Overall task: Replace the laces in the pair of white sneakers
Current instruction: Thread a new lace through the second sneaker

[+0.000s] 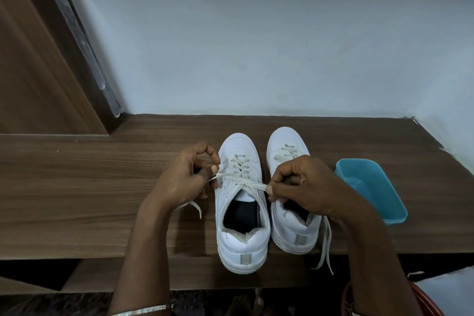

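Two white sneakers stand side by side on a wooden shelf (102,174), toes toward the wall. The left sneaker (241,213) is laced with an off-white lace (239,174) crossed over at the top eyelets. My left hand (184,179) pinches the lace's left end beside the shoe, and the tail hangs below it. My right hand (305,187) pinches the right end, over the right sneaker (292,223). The lace is pulled taut between both hands. The right sneaker is laced too, and its loose ends (324,249) dangle over the shelf's front edge.
A light blue plastic tub (372,187) sits on the shelf right of the shoes, close to my right wrist. A pale wall stands behind the shelf, and a wooden door frame (51,59) rises at the left. A lower step runs below the front edge.
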